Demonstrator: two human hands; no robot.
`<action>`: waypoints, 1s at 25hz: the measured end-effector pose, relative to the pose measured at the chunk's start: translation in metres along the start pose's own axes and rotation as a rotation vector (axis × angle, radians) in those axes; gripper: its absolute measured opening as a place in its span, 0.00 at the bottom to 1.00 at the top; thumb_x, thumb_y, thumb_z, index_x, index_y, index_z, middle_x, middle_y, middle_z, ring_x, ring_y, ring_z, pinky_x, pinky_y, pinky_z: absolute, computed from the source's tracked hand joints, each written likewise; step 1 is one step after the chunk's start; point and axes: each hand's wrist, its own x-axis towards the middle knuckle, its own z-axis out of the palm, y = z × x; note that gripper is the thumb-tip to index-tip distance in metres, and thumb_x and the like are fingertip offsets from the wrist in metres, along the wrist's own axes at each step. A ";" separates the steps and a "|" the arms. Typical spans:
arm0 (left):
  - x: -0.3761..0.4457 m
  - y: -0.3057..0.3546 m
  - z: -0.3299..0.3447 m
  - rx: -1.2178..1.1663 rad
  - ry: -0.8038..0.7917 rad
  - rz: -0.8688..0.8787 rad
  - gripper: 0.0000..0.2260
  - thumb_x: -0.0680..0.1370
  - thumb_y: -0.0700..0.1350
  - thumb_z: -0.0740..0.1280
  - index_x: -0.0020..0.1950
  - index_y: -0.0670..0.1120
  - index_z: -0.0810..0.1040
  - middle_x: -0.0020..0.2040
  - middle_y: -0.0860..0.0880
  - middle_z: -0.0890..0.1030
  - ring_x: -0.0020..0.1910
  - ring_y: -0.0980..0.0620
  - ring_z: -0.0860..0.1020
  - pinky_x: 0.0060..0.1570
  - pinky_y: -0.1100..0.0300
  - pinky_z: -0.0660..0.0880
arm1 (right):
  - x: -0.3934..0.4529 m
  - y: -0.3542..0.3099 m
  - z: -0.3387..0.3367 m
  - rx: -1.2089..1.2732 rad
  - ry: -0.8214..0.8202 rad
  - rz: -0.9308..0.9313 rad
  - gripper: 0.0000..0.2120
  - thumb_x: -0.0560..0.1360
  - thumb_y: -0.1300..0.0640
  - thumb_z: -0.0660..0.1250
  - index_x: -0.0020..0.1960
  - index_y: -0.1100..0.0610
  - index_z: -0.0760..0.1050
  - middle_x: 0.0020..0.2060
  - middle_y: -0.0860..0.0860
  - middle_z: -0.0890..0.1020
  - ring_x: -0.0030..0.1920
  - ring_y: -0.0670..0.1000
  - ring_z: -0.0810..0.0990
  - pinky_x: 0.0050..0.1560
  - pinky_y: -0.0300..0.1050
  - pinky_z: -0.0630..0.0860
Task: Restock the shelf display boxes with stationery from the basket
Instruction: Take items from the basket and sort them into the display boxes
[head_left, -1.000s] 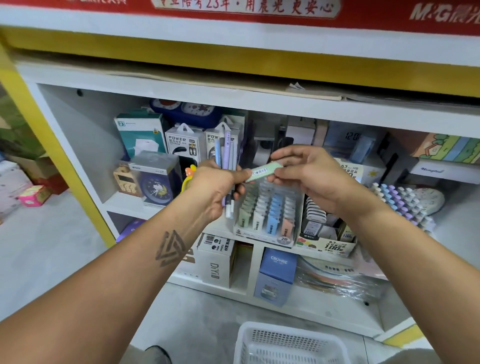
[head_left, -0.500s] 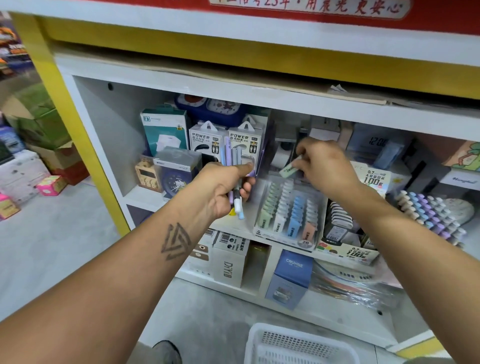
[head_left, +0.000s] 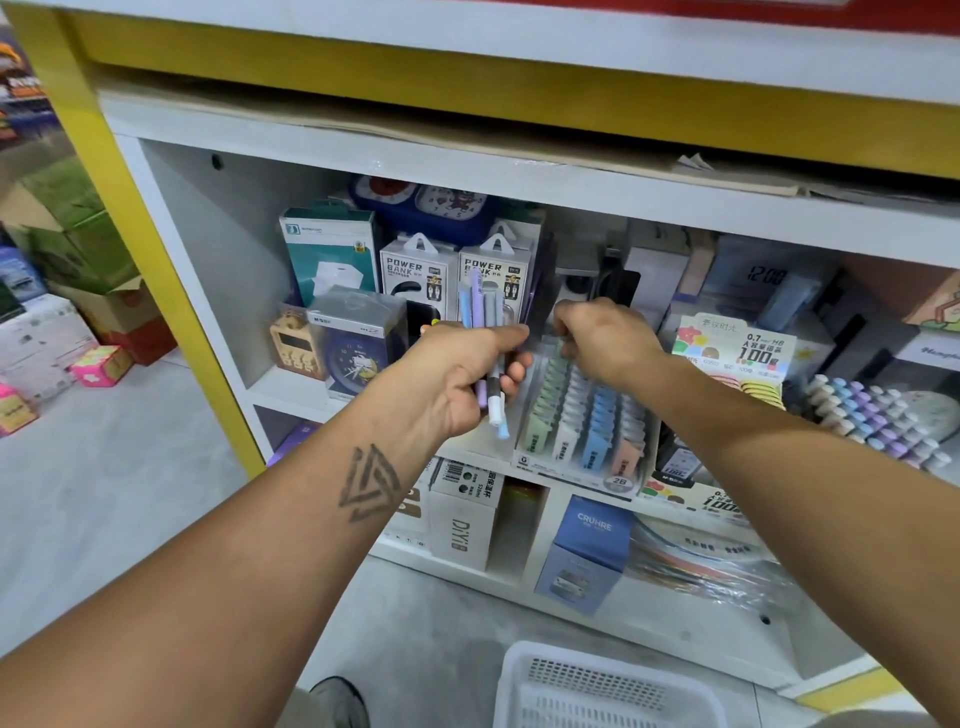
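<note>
- While your left hand (head_left: 457, 376) grips a bundle of pens (head_left: 485, 317), their barrels stand upright through the fist: caps rise above the thumb, tips hang below the curled fingers.
- Your fingers there are clamped round the pens; four or so barrels show, in blue, lilac and grey, though the exact count is hard to tell.
- Your right hand (head_left: 605, 340) reaches over the back end of the display box (head_left: 582, 431), knuckles toward you; its fingertips curl down out of sight, so you cannot tell whether they pinch anything.
- That box is clear plastic, sloping toward you, and holds four columns of small flat packets: green, white, blue and pink-white.
- To its right stands a printed card box (head_left: 727, 358) marked 100, and beyond it a stepped rack of pastel pens (head_left: 872, 415), caps rounded.
- Behind your left hand stand two power bank cartons (head_left: 457, 278) with hang tabs, a teal box (head_left: 332, 252), and a clock (head_left: 358, 353) in a clear case.
- Below, on the floor, lies one white basket (head_left: 602, 686) of perforated plastic, its rim near the shelf (head_left: 519, 161) base.
</note>
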 end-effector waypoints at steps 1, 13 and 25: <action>0.000 0.000 0.001 0.004 -0.001 0.000 0.04 0.80 0.39 0.67 0.46 0.40 0.75 0.30 0.44 0.75 0.20 0.56 0.71 0.18 0.67 0.66 | 0.002 0.001 0.000 0.052 -0.001 0.015 0.09 0.76 0.63 0.69 0.46 0.51 0.72 0.37 0.47 0.74 0.38 0.53 0.77 0.39 0.46 0.71; -0.008 -0.004 0.021 -0.018 -0.258 -0.082 0.07 0.81 0.40 0.63 0.45 0.40 0.77 0.33 0.45 0.77 0.27 0.55 0.71 0.23 0.68 0.68 | -0.025 0.002 -0.033 0.802 0.017 0.274 0.07 0.79 0.58 0.69 0.55 0.56 0.83 0.41 0.46 0.85 0.41 0.45 0.81 0.44 0.33 0.76; -0.020 -0.034 0.079 -0.075 -0.577 -0.182 0.05 0.80 0.40 0.62 0.55 0.41 0.74 0.44 0.37 0.80 0.27 0.54 0.71 0.20 0.66 0.67 | -0.131 0.046 -0.081 1.731 -0.277 0.316 0.08 0.79 0.61 0.67 0.48 0.63 0.84 0.41 0.56 0.84 0.31 0.47 0.74 0.35 0.38 0.75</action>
